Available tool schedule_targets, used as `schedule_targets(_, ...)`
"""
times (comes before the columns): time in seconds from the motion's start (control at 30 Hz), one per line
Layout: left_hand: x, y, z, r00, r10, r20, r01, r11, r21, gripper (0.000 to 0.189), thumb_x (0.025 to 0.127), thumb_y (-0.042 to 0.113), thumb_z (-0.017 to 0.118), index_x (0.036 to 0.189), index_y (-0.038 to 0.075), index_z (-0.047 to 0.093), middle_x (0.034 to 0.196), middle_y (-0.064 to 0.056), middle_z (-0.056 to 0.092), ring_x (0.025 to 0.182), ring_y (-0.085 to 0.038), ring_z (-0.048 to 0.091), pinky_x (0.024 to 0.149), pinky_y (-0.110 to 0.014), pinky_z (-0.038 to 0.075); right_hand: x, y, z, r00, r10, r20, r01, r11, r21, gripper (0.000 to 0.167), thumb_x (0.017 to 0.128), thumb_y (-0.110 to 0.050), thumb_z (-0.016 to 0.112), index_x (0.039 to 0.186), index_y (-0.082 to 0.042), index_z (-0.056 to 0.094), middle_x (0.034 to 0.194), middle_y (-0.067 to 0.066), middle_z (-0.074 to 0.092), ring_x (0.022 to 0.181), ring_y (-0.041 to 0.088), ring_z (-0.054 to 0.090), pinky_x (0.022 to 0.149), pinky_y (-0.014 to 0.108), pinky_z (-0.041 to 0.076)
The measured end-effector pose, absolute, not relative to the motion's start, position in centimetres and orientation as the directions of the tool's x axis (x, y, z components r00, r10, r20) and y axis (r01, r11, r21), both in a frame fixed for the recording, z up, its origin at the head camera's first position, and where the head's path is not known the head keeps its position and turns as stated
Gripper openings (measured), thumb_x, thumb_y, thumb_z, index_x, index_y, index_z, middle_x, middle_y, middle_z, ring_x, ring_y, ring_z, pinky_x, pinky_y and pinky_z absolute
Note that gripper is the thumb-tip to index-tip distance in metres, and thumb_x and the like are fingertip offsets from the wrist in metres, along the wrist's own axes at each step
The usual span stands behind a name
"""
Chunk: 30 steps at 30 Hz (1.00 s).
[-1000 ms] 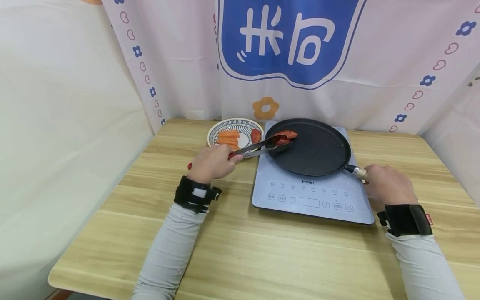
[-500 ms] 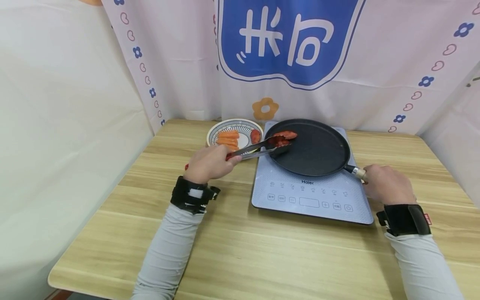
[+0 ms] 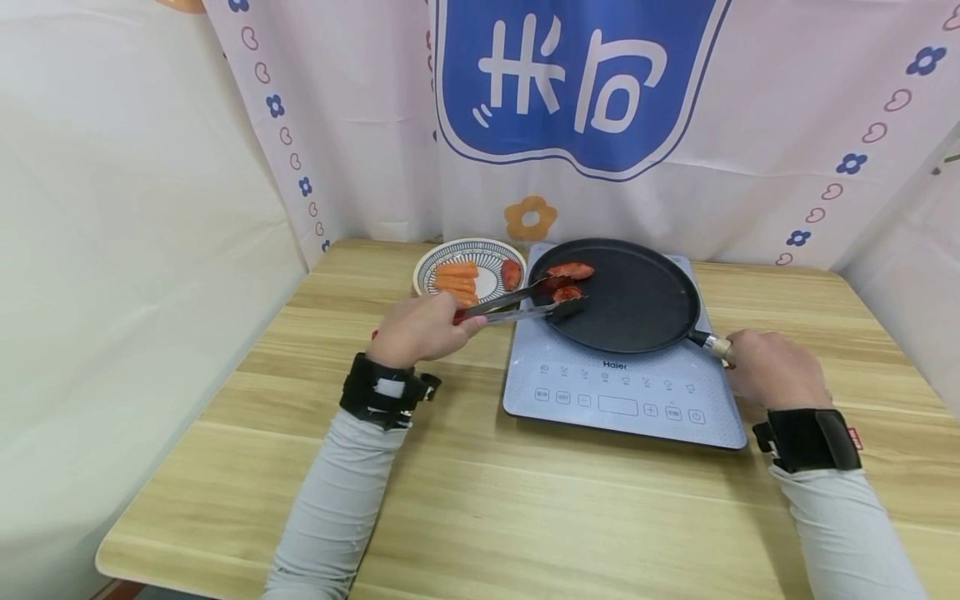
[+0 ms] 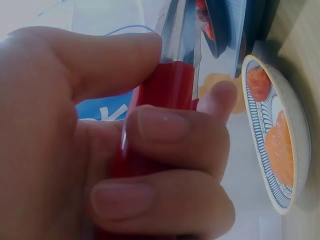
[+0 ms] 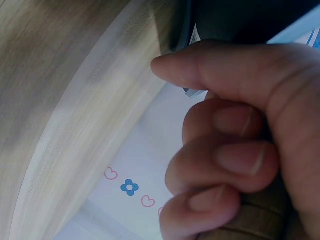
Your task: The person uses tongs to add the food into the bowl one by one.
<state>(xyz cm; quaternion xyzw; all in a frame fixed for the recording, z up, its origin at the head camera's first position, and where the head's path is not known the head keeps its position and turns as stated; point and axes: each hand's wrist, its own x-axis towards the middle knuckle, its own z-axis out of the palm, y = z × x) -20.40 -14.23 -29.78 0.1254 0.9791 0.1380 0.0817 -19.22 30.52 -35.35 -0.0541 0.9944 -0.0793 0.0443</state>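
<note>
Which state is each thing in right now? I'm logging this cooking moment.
Left hand: grips the tongs' red end.
Tongs: tips apart, over the pan's left edge.
Right hand: grips the pan handle.
Pan: flat on the cooker, two red pieces inside.
Red pieces: lying in the pan.
Plate: holds orange and red food.
Cooker: display looks blank.

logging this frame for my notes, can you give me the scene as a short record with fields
left hand: left hand grips red-handled metal tongs
tong tips: apart, over the near left part of the black round frying pan
in pan: two red sausage pieces by the tong tips
right hand: right hand grips the pan's wooden handle
under pan: pale blue induction cooker
beside pan: striped round plate with orange and red food pieces
surface: light wooden table
</note>
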Motion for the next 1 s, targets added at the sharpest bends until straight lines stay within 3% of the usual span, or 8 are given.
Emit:
schedule_targets(0.23, -20.5, -14.3, -29.8, -0.96, 0.273, -0.065, 0.234, 0.906, 0.353, 0.047, 0.103, 0.054, 0.059, 0.075, 0.016, 0.057, 0.067, 0.003, 0.048, 0.059, -0.017, 0.048, 0.055, -0.033, 0.034, -19.3, 30.6, -35.4, -0.99, -0.112, -0.085, -0.097, 0.981, -0.165, 0.007, 0.091, -0.007, 0.07, 0.095, -0.002, 0.069, 0.076, 0.01, 0.061, 0.068, 0.028, 0.053, 0.054, 0.04, 0.04)
schedule_targets(0.4, -20.5, -14.9, -29.6, -0.964, 0.265, -0.01, 0.235, 0.872, 0.429, 0.039, 0.1, 0.049, 0.068, 0.085, 0.013, 0.064, 0.072, 0.001, 0.054, 0.061, -0.016, 0.05, 0.055, -0.032, 0.037, -19.3, 30.5, -35.4, -0.99, -0.119, -0.075, -0.106, 0.981, -0.161, 0.006, 0.09, -0.008, 0.07, 0.094, -0.003, 0.069, 0.075, 0.01, 0.062, 0.067, 0.028, 0.053, 0.054, 0.041, 0.041)
schedule_targets(0.6, -20.5, -15.9, -29.0, -0.968, 0.249, 0.021, 0.233, 0.867, 0.44, 0.037, 0.102, 0.046, 0.065, 0.088, 0.012, 0.066, 0.067, 0.001, 0.048, 0.058, -0.017, 0.047, 0.053, -0.031, 0.034, -19.3, 30.5, -35.4, -0.99, -0.117, -0.074, -0.104, 0.982, -0.16, 0.007, 0.09, -0.007, 0.07, 0.094, -0.001, 0.069, 0.075, 0.01, 0.061, 0.067, 0.028, 0.053, 0.054, 0.04, 0.04)
schedule_targets(0.77, -20.3, -16.6, -28.4, -0.98, 0.201, -0.009, 0.176, 0.876, 0.45, 0.04, 0.103, 0.051, 0.064, 0.104, 0.011, 0.07, 0.076, -0.002, 0.056, 0.062, -0.019, 0.052, 0.055, -0.03, 0.038, -19.1, 30.4, -35.4, -0.991, -0.106, -0.087, -0.091, 0.983, -0.162, 0.007, 0.092, -0.006, 0.069, 0.095, 0.0, 0.069, 0.074, 0.01, 0.059, 0.066, 0.028, 0.052, 0.054, 0.039, 0.039)
schedule_targets(0.83, -20.3, -16.8, -28.2, -0.982, 0.188, -0.019, 0.16, 0.881, 0.445, 0.042, 0.103, 0.053, 0.063, 0.103, 0.011, 0.07, 0.077, -0.002, 0.056, 0.062, -0.019, 0.052, 0.055, -0.03, 0.039, -19.1, 30.4, -35.5, -0.99, -0.104, -0.09, -0.089, 0.983, -0.163, 0.007, 0.092, -0.006, 0.069, 0.096, 0.0, 0.069, 0.073, 0.01, 0.059, 0.066, 0.028, 0.052, 0.054, 0.039, 0.039)
schedule_targets(1.0, -20.1, -17.4, -27.8, -0.986, 0.166, -0.02, 0.143, 0.9, 0.412, 0.048, 0.103, 0.055, 0.061, 0.084, 0.011, 0.062, 0.07, -0.002, 0.05, 0.06, -0.02, 0.05, 0.054, -0.031, 0.036, -19.2, 30.5, -35.5, -0.99, -0.114, -0.081, -0.1, 0.982, -0.162, 0.007, 0.091, -0.007, 0.07, 0.095, -0.001, 0.069, 0.073, 0.009, 0.059, 0.066, 0.027, 0.052, 0.054, 0.038, 0.039)
